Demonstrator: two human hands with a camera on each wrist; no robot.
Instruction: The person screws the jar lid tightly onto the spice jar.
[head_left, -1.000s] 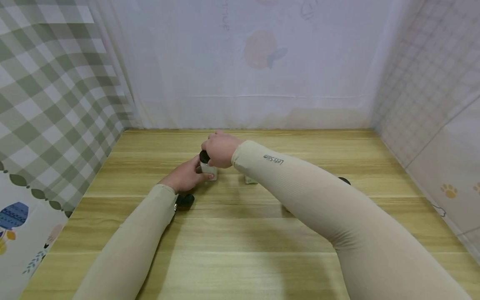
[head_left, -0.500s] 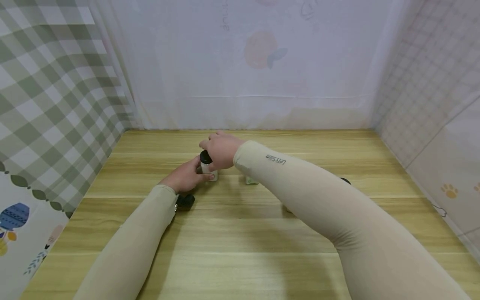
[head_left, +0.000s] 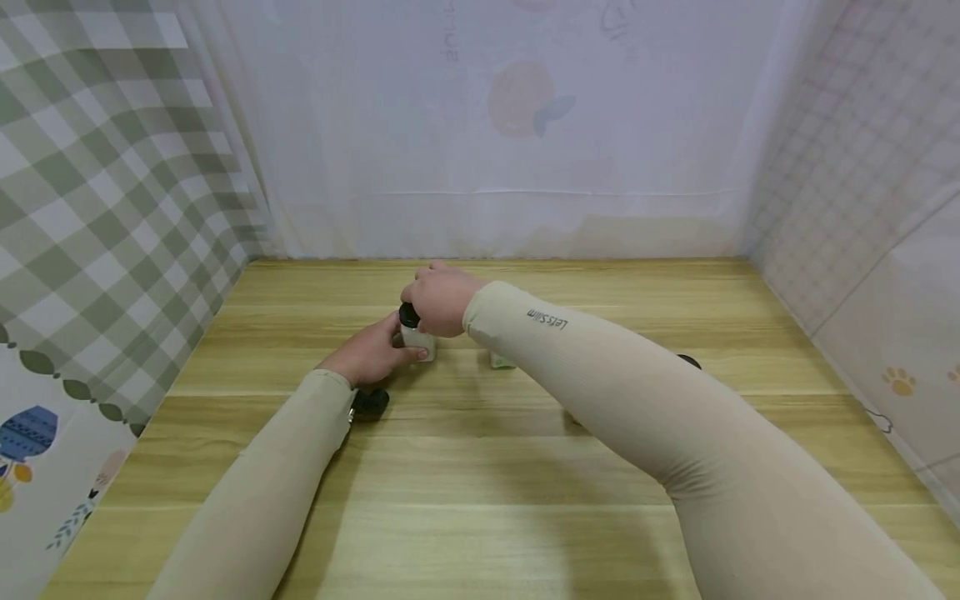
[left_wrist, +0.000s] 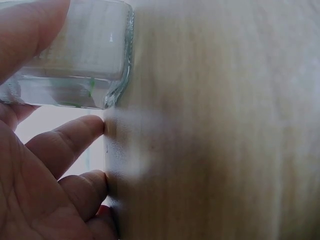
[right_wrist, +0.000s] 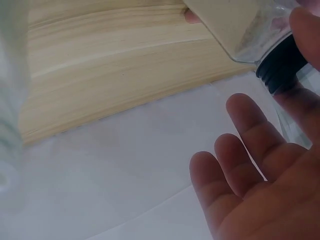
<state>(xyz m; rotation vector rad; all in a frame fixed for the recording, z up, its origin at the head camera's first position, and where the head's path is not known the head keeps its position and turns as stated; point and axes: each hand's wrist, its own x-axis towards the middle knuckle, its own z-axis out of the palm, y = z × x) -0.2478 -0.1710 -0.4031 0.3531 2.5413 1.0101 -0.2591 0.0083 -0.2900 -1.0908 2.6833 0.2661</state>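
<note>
Lid (head_left: 408,315) part-hidden, jar (left_wrist: 92,52) cropped in wrist views

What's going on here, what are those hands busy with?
A person is handling a small clear jar at a wooden table. The left hand grips its body, while the thumb and a finger of the right hand pinch its black lid. The lid is on the jar; whether it's being tightened or loosened, I can't tell. Other things are partly hidden by the right sleeve.

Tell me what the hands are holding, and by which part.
A glass jar: the left hand grips its clear body, while the right hand pinches its black lid between thumb and finger.
</note>
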